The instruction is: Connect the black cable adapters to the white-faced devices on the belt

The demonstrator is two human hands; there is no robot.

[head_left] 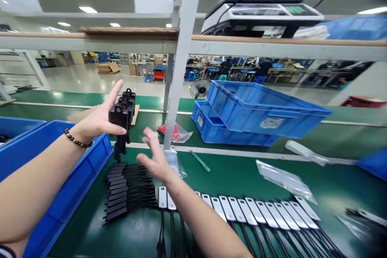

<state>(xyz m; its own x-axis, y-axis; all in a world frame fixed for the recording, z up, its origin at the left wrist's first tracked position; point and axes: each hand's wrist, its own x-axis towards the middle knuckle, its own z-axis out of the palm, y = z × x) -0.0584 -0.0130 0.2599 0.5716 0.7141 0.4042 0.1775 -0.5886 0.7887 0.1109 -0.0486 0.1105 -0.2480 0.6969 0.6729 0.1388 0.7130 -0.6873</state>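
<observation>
My left hand (pixel 95 119) grips a stack of black plastic housings (pixel 121 112) with small loops on top, raised above the bench. Its thumb crosses their near side and the index finger stretches upward; dark parts hang below. My right hand (pixel 155 159) hovers nearby, fingers apart, with nothing in it. Under both hands lies a row of flat black boxes (pixel 117 197) with black cables pointing right. To its right runs a long row of slim cases with pale faces (pixel 250 211), their black cables trailing toward me. My right forearm hides part of that row.
Blue bins (pixel 99 145) stand at the left. Two stacked blue crates (pixel 256 109) sit behind the upright post (pixel 184 48). A green-handled tool (pixel 200 161), a bag with red contents (pixel 175 132) and clear plastic bags (pixel 286 179) lie on the green bench. A scale (pixel 263 14) rests on the shelf.
</observation>
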